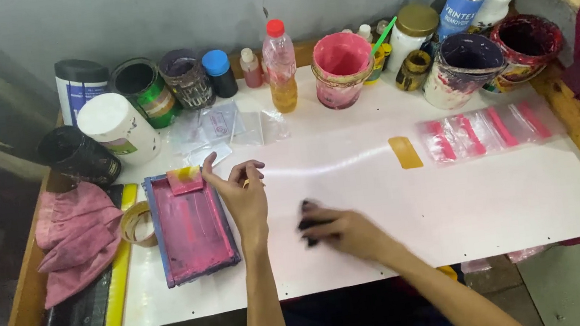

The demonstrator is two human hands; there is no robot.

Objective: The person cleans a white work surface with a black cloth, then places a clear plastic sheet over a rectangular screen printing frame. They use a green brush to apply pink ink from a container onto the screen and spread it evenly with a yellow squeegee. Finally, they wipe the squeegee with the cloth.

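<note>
White tabletop [498, 197] on a wooden frame against a grey wall, paint pots along the back. Right hand [341, 230] fingers grasping a dark rag [308, 223] mid-surface; left hand [242, 190] fingers loosely released beside the pink-stained screen frame [192, 229]

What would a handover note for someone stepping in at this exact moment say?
Left hand: fingers loosely open, resting beside the pink-stained screen frame, holding nothing clearly visible.
Right hand: closed on a small dark object, pressed to the white board.
Yellow squeegee piece and printed clear bags lie farther right.
Done: several bags carry pink stripes.
Left: cannot tell.
</note>
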